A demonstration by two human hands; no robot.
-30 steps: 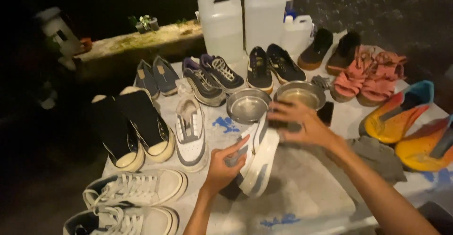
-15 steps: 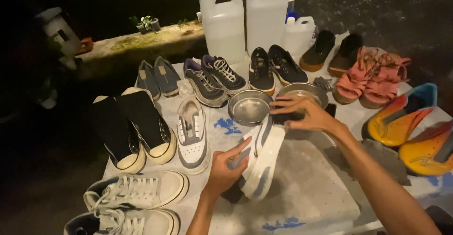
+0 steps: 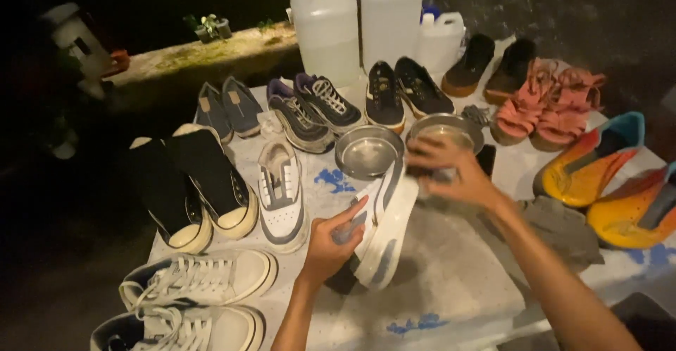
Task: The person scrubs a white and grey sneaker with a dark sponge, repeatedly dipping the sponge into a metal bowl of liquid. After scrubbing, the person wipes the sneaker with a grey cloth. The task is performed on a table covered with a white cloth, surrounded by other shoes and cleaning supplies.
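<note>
My left hand (image 3: 331,242) grips a white and grey sneaker (image 3: 386,228) by its side, tilted on edge over the table. At the sneaker's toe end my right hand (image 3: 451,175) is closed around a small dark thing, too blurred to name, just in front of a metal bowl (image 3: 446,127). A second, empty metal bowl (image 3: 367,151) stands to its left. The sneaker's mate (image 3: 282,195) lies flat on the table beside my left hand.
Several pairs of shoes ring the table (image 3: 451,302): black high-tops (image 3: 189,185), white lace-ups (image 3: 201,280), pink sandals (image 3: 549,104), orange shoes (image 3: 598,175). White plastic jugs (image 3: 327,27) stand at the back. A grey cloth (image 3: 563,228) lies at right.
My right hand has shifted up along the sneaker toward its toe near the bowl. The left hand keeps its hold and the sneaker has tilted slightly.
</note>
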